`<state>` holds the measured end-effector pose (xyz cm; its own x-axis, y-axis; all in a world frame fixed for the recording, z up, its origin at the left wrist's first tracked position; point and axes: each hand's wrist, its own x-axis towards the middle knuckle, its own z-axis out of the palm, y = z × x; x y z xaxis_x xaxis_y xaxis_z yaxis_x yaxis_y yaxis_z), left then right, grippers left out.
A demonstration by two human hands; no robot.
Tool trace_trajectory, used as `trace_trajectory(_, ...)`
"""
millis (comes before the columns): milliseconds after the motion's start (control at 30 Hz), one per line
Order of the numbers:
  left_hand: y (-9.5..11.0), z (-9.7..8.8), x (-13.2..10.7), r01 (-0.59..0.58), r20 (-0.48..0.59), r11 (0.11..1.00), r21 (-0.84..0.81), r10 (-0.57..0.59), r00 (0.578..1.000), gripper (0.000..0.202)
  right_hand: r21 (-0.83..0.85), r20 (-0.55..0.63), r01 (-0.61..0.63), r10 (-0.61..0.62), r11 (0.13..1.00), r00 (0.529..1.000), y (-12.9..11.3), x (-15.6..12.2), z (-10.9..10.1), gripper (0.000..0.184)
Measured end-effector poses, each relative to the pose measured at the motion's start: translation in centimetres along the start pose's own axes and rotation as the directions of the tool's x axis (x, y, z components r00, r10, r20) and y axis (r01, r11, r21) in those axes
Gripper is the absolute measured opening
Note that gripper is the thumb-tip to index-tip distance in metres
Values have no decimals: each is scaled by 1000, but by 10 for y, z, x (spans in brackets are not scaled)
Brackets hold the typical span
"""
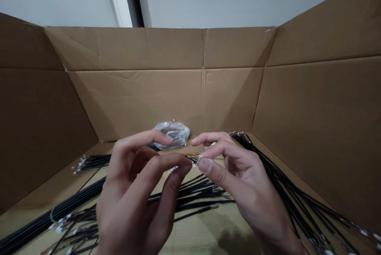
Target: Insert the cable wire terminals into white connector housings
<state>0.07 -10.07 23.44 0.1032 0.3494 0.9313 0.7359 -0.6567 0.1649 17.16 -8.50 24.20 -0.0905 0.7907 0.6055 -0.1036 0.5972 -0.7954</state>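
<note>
Lower L of frame: long bundle of thin black cables w/ small white connector ends lay on the tan cardboard box floor. Above it, a shorter black cable bunch w/ white tips sat near the L wall. Left hand was half curled, index raised, other fingertips right up at the wire; can't tell if it gripped. Crumpled clear plastic bag sat just behind the L index, by the back wall of the brown corrugated box. Centre: short multicoloured wire lead w/ tiny white connector, long axis roughly horizontal, connector end pointing R, held in mid-air between the hands. Right hand was nearly closed, thumb + index pinching the connector. Loose black cables lay below the hands; more black cables fanned out lower R, past the R wrist.
</note>
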Motion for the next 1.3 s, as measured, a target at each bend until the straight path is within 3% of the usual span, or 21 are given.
trace_trajectory(467, -6, -2, 2, -44, 19, 998, -47, 45, 999, 19, 10, 12, -18, 18, 1000, 1000, -1, -3, -1, 14)
trace_trajectory(733, -11, 1, 0, 34, -49, 996, -80, -38, 998, 21, 9, 27, -29, 29, 1000, 999, -1, 0, -1, 12)
trace_trajectory(967, -2, 3, 2, 181, -39, 969, -170, -190, 981, 14, -3, 32, -23, 23, 1000, 999, 0, -1, -2, 12)
trace_trajectory(1133, -4, 2, 4, 156, -12, 958, -239, -164, 986, 15, -11, 18, -29, 30, 1000, 999, 1, -1, 0, 11)
trace_trajectory(1300, -5, 1, 7, 216, -9, 927, -307, -230, 973, 18, 66, 24, -6, 5, 998, 1000, 7, -1, 2, 10)
